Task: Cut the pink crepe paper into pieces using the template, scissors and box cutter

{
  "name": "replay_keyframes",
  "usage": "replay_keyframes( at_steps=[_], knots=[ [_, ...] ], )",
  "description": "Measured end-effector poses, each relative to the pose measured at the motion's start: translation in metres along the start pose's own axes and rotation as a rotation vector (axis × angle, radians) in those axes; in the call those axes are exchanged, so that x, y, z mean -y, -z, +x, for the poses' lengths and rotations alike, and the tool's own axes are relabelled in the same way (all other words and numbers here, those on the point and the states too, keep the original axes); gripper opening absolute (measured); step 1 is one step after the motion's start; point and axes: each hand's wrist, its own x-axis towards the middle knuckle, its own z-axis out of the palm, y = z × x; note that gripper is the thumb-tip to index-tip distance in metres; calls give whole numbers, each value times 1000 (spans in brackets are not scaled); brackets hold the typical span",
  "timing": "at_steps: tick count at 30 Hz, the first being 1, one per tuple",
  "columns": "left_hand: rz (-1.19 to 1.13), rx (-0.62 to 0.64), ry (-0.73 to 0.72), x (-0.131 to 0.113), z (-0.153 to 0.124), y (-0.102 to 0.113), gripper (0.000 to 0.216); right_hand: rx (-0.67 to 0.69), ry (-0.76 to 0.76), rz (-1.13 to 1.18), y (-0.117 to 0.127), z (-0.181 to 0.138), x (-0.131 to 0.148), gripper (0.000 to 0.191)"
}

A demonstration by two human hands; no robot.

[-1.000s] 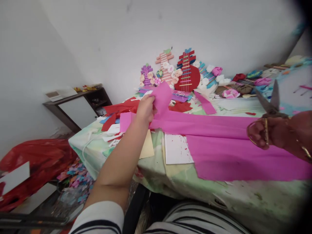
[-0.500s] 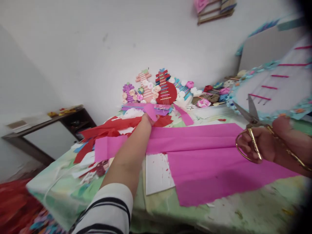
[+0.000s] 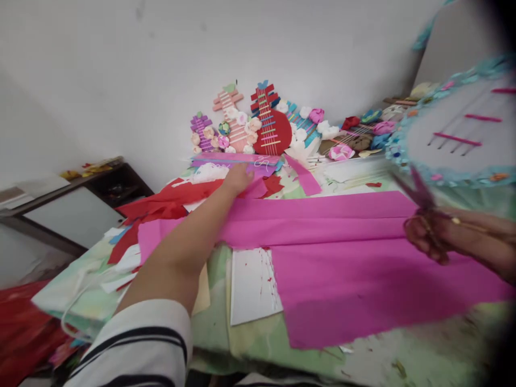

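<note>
My left hand reaches over the far part of the table, beside a small pink paper piece and a pink-and-purple stack. Its fingers point away from me and are partly hidden, so their grip is unclear. At the right, my right hand is closed around the handles of a pair of scissors. The blades are slightly apart, blurred by motion, and point up and away over the right end of a large pink paper sheet. A folded band of the same pink lies along its far side.
Flower-trimmed craft instruments, among them a red lute shape, lean on the wall. A big white one with blue trim stands at right. Red paper scraps and a white board lie on the table. A low cabinet stands left.
The pink piece that stood up at my left hand now lies low beside it. My right hand's scissors have shifted slightly right and down in view. The camera has tilted downward.
</note>
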Motion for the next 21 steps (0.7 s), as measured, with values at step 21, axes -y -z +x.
replay_keyframes(
  at_steps=[21],
  knots=[
    [285, 252, -468, 3, -159, -11, 22, 153, 222, -524, -77, -4, 98, 32]
  ],
)
